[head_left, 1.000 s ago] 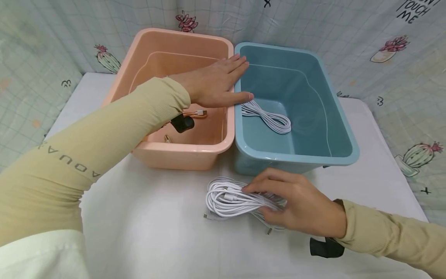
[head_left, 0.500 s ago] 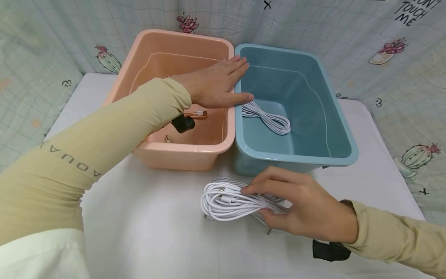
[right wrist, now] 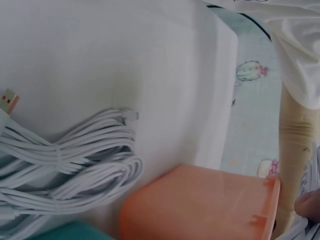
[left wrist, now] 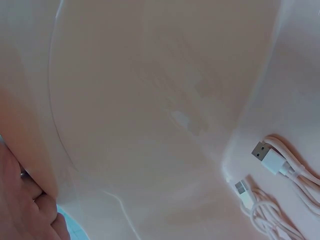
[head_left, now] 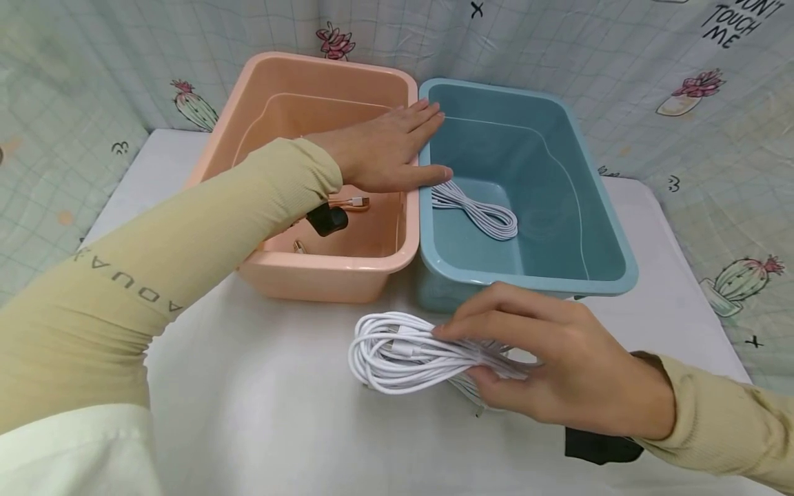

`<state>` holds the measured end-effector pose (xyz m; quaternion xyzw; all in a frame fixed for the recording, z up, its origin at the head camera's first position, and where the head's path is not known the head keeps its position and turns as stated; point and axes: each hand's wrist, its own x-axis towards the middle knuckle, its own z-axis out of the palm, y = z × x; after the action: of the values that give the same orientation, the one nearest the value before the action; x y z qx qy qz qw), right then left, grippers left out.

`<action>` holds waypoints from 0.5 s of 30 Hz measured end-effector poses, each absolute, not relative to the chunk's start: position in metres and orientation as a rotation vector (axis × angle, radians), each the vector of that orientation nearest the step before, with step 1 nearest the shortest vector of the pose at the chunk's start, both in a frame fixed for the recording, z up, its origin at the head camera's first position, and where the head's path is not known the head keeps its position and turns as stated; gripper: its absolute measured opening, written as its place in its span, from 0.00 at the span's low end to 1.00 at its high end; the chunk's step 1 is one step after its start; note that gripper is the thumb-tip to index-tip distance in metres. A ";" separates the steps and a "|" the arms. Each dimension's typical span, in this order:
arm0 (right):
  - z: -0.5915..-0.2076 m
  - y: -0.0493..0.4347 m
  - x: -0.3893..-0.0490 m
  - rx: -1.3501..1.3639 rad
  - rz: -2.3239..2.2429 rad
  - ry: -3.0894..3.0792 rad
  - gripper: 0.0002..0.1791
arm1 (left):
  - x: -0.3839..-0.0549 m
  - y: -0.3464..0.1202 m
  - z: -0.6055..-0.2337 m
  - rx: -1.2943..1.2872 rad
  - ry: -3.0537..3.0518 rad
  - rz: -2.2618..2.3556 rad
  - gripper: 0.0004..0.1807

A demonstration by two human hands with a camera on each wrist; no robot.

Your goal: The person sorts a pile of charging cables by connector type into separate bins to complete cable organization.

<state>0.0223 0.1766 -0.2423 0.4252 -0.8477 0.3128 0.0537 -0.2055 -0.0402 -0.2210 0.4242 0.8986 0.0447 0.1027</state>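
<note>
Right hand (head_left: 552, 358) pinches white cable bundle (head_left: 397, 355), thumb and fingers round it, near side of blue bin (head_left: 527, 281), over more white cables (right wrist: 95, 145) on white table (head_left: 279, 420); left hand (head_left: 384, 150) grasps nothing, fingers straight, laid across adjoining rims of blue bin and peach bin (head_left: 322, 262); coiled cable (head_left: 494, 219) inside blue bin, left side; orange cables (head_left: 356, 202) inside peach bin

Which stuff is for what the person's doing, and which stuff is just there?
Part of it, I think:
white cable bundle, in the right hand
more white cables nearby
blue bin, with a white cable inside
peach bin, with other cables inside
left hand, resting on both bins' rims

Just there, probably:
cactus-print cloth
white table
black piece at each wrist
</note>
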 end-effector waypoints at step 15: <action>-0.215 0.178 0.017 1.308 1.007 -2.465 0.29 | -0.206 -0.041 -0.220 1.264 2.653 0.131 0.50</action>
<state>0.0166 0.1777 -0.2152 0.4392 -0.8278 0.3380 0.0873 -0.2060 -0.0411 -0.2204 0.4274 0.8974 0.0443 0.1000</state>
